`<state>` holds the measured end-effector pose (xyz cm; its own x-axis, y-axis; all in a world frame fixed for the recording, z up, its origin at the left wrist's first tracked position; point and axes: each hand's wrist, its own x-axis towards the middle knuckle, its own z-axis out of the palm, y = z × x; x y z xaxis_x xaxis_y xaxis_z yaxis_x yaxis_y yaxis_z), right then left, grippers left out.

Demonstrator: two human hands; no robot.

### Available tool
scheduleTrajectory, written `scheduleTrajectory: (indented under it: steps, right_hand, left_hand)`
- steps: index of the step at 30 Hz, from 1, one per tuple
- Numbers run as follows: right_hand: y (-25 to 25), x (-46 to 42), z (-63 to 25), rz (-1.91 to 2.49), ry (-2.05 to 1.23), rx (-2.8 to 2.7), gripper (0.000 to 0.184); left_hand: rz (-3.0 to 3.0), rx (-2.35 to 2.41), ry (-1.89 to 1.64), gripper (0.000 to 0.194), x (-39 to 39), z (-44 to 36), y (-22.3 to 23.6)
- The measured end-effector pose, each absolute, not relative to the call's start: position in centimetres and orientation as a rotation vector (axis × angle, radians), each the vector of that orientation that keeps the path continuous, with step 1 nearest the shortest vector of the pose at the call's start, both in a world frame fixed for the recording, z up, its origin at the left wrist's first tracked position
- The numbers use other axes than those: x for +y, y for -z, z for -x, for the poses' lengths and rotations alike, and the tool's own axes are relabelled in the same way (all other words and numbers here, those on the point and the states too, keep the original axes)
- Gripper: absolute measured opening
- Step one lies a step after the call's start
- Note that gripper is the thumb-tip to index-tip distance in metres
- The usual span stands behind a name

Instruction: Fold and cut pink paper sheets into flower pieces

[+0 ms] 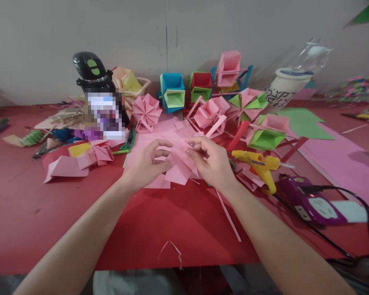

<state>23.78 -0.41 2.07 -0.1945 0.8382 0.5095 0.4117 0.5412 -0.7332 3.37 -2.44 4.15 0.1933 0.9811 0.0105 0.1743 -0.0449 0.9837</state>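
Observation:
Between my hands, a creased pink sheet of paper (181, 157) stands a little above the red tabletop, over other pink sheets. My right hand (214, 164) pinches its right edge between thumb and forefinger. On the other side, my left hand (148, 163) has curved fingers spread apart, with the thumb close to the paper's left edge; whether it touches is hard to see. Beyond the hands sit folded paper pieces: a pink pleated wheel (146, 112), a pink box shape (207, 112) and a pink-and-green box shape (268, 133). A thin pink strip (229, 216) lies below my right wrist.
A yellow glue gun (258, 160) and a purple power strip (310, 200) with black cords lie right. A phone (106, 116) leans on a black holder at left, near paper scraps (69, 167). A patterned cup (287, 90) and a clear bottle (313, 57) stand behind.

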Motion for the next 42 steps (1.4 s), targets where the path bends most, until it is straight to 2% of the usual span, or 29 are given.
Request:
scheduleTrajectory:
  steps: [5,11,17,21,26,32,36,42]
  right_hand:
    - [-2.0,-0.5,-23.7,1.008,-0.555,-1.810,0.011]
    - [-1.5,-0.7,-23.5,0.964,-0.322,-1.820,0.006]
    - [-1.5,0.0,-23.8,0.833,-0.179,-1.805,0.013]
    - [-1.7,0.3,-23.9,0.810,-0.072,-1.820,0.011]
    - [-2.1,-0.1,-23.9,0.814,-0.173,-1.965,0.012]
    - [-2.2,-0.3,-23.6,0.876,-0.250,-1.907,0.004]
    - [-2.0,-0.3,-23.5,0.920,-0.416,-1.887,0.013]
    - [-1.8,-0.7,-23.1,0.901,-0.420,-2.028,0.020]
  left_hand:
    - [-1.563,1.164,-0.982,0.014,-2.2,-3.3,-3.8]
    - [-1.503,1.271,-0.935,0.026,-2.3,-3.4,-3.7]
    - [-1.431,1.254,-0.918,0.029,-2.7,-3.7,-4.2]
    - [-1.432,1.262,-0.942,0.029,-2.7,-3.7,-4.3]
    - [-1.487,1.300,-1.052,0.023,-2.6,-3.9,-3.8]
    - [-1.553,1.326,-1.117,0.020,-2.5,-3.9,-3.5]
    - [-1.554,1.317,-1.161,0.016,-2.5,-3.8,-3.5]
    - [-1.505,1.289,-1.188,0.013,-2.2,-3.7,-3.1]
